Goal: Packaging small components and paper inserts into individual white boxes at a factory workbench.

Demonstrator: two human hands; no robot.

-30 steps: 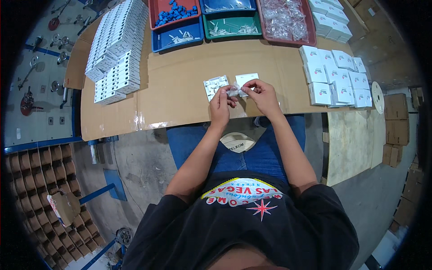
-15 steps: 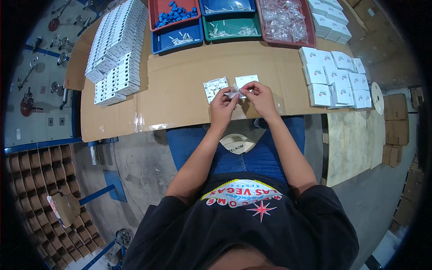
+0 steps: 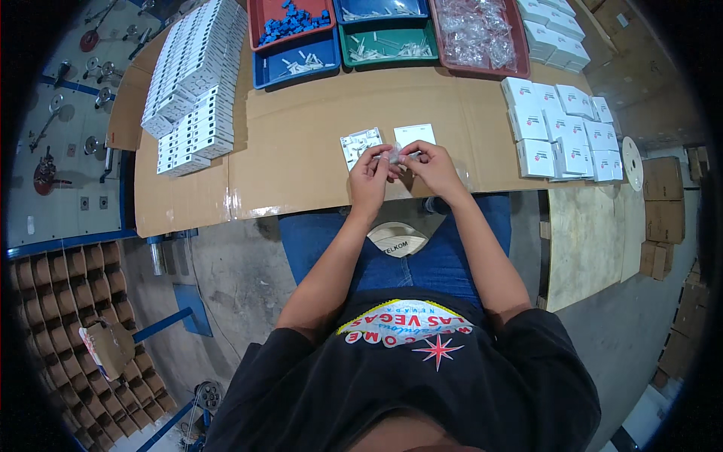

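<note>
A small clear plastic bag (image 3: 395, 154) is pinched between my two hands over the near edge of the cardboard-covered table. My left hand (image 3: 369, 179) closes on its left side, and my right hand (image 3: 431, 167) grips its right side with thumb and forefinger. What the bag contains is too small to make out. Just beyond my left hand lies an open white box part (image 3: 360, 143) with small white pieces in it. A plain white box lid or cover (image 3: 414, 134) lies flat beyond my right hand, partly hidden by the fingers.
Tall stacks of white boxes (image 3: 197, 64) stand at the left. Along the back are a red bin of blue pieces (image 3: 295, 26), blue and green bins (image 3: 388, 47) of white pieces, and a red bin of clear bags (image 3: 482, 34). Closed white boxes (image 3: 561, 132) are piled at the right.
My fingers have shifted around the plastic bag, and it is now more covered by them. The white cover has moved very slightly away. The rest stays where it was.
</note>
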